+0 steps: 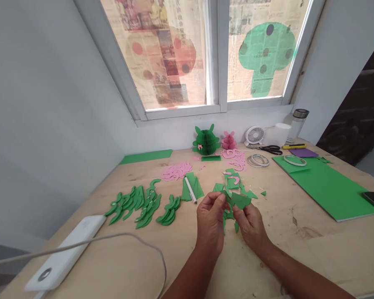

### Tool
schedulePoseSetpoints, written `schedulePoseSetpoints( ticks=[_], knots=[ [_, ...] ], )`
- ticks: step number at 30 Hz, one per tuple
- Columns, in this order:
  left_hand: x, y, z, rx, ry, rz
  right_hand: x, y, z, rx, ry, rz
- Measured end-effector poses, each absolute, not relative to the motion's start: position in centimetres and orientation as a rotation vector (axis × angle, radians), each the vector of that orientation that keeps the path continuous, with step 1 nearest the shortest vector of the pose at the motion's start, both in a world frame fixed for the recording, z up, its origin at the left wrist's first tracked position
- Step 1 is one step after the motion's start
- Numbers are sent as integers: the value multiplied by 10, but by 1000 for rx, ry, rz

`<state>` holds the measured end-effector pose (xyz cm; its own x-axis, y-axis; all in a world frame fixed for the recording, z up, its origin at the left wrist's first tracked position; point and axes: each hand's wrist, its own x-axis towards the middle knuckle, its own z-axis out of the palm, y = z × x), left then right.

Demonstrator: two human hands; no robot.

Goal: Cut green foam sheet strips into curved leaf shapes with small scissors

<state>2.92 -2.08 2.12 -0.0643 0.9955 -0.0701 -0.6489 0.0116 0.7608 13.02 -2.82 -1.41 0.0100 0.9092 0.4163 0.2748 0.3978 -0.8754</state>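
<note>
Over the middle of the table my left hand (212, 222) pinches a small strip of green paper (225, 194); its fingertips partly hide it. Close beside it, my right hand (252, 225) grips a larger angular piece of green paper (241, 201) between thumb and fingers. I cannot tell whether the two pieces are joined. Green paper scraps (233, 180) lie beneath and beyond both hands, with a pink curved cutout (233, 180) on top. A white pen (190, 190) rests on green paper sheets (197, 182) left of my hands.
Stacked green wavy cutouts (148, 207) and pink cutouts (176, 170) lie to the left. Behind stand green (206, 141) and pink (229, 140) paper figures, a small fan (254, 135) and a bottle (297, 126). Scissors (271, 149), tape rolls (258, 160) and green sheets (327, 189) are right. A cable (124, 234) crosses front left.
</note>
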Motion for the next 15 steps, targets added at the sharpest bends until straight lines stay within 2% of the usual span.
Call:
schedulePoseSetpoints(
  ticks=[15],
  knots=[
    [30, -23, 22, 593, 709, 1476, 129, -30, -12, -1117, -1490, 681]
  ],
)
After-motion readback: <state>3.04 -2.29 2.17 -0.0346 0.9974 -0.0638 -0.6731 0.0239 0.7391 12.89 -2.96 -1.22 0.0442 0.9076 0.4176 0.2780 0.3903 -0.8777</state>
